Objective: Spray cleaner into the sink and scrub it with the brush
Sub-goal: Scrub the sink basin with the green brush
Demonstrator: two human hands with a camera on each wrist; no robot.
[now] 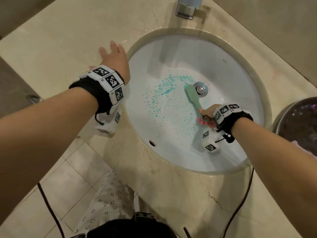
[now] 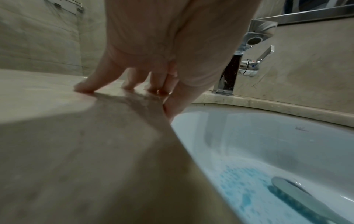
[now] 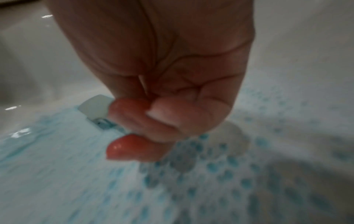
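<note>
A white oval sink (image 1: pixel 231 79) is sunk into the beige counter, its bowl speckled with blue cleaner drops (image 1: pixel 164 90). A pale green brush (image 1: pixel 193 95) lies with its head against the bowl just left of the metal drain (image 1: pixel 201 88). My right hand (image 1: pixel 208 115) grips the brush handle inside the bowl, fingers curled round it; in the right wrist view the fist (image 3: pixel 162 121) hides most of the brush (image 3: pixel 93 109). My left hand (image 1: pixel 114 55) rests flat on the counter at the sink's left rim, fingers (image 2: pixel 86 87) spread and straight. No spray bottle shows.
A chrome faucet (image 1: pixel 187 7) stands behind the sink (image 2: pixel 249 136), also the faucet (image 2: pixel 247 50) in the left wrist view. A dark round bin (image 1: pixel 298 124) sits at the right. The wet counter (image 1: pixel 60 40) stretches left. Cables hang below the front edge.
</note>
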